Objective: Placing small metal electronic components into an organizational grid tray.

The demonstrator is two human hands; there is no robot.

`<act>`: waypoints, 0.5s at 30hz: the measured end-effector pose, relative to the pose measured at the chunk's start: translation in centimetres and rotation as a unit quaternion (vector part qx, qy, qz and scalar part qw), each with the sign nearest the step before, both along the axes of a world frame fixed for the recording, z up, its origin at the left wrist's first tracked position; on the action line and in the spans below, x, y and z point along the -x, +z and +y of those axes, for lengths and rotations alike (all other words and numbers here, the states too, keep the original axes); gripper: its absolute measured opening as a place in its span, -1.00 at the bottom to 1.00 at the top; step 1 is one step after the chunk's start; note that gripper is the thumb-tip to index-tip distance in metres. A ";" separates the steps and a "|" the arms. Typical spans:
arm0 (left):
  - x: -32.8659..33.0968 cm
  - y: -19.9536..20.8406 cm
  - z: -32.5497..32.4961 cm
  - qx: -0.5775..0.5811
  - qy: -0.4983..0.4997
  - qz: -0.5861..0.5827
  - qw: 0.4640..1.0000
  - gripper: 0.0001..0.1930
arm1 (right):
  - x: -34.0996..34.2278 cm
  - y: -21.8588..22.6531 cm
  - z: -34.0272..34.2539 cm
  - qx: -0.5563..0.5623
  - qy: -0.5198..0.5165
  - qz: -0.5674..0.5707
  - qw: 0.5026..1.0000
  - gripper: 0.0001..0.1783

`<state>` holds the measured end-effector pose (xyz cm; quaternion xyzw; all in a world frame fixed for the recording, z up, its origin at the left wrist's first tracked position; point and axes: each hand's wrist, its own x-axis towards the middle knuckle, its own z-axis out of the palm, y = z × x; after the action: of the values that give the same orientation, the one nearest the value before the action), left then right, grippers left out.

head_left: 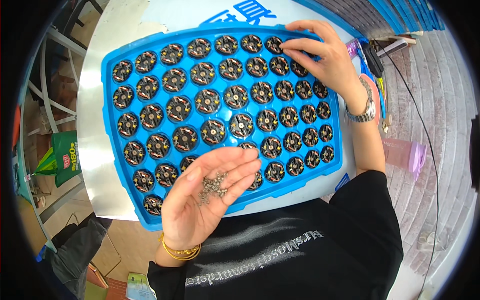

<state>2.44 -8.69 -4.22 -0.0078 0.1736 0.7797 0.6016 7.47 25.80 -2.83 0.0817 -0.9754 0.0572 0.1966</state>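
Observation:
A blue plastic tray [111, 120] lies on the table, filled with rows of round black motor-like parts [241, 125] that carry red and yellow bits. My left hand [187, 220] is cupped palm up over the tray's near side, holding a heap of tiny silvery metal pieces [214, 185]. It hides some of the near-row parts. At the far right of the tray, the thumb and a finger of my right hand [330, 57] pinch together over a far-row part [274, 45]. Whatever is between those fingertips is too small to make out.
To the right of the tray sit a pink bowl [368, 82] and a black object [372, 59] with a cable. Blue ribbed trays [410, 17] stand at the far right. Further right is a pink translucent cup [400, 154]. A green bag [65, 157] hangs at left beside the table.

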 end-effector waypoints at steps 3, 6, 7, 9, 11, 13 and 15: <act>-0.1 -0.6 0.1 -0.050 0.026 -0.013 0.998 -0.41 | 0.1 0.8 -0.7 -0.044 0.002 -0.016 0.999 -0.79; -0.2 -0.9 0.1 -0.069 0.037 -0.031 0.996 -0.42 | 0.0 1.0 -0.8 -0.044 0.030 -0.002 0.999 -0.76; 0.0 -1.1 0.1 -0.080 0.035 -0.025 0.996 -0.42 | 0.2 1.6 -1.3 -0.019 0.023 -0.008 1.000 -0.80; 0.0 -1.1 0.0 -0.079 0.036 -0.031 0.996 -0.41 | 0.0 2.2 -1.9 0.008 0.015 -0.017 1.000 -0.82; 0.0 -1.0 0.0 -0.090 0.042 -0.041 0.994 -0.40 | -0.2 2.6 -2.2 -0.026 0.009 -0.029 0.999 -0.83; 0.1 -0.9 -0.2 -0.086 0.041 -0.032 0.995 -0.38 | -0.3 2.6 -2.7 -0.042 0.010 -0.031 0.999 -0.83; 0.2 -0.5 0.0 -0.082 0.045 -0.020 0.995 -0.36 | -0.5 2.7 -3.1 -0.062 -0.018 -0.047 0.997 -0.80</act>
<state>2.28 -8.69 -4.76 0.0185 0.0967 0.8175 0.5675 7.93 22.71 -0.18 0.0735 -0.9866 -0.0033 0.1458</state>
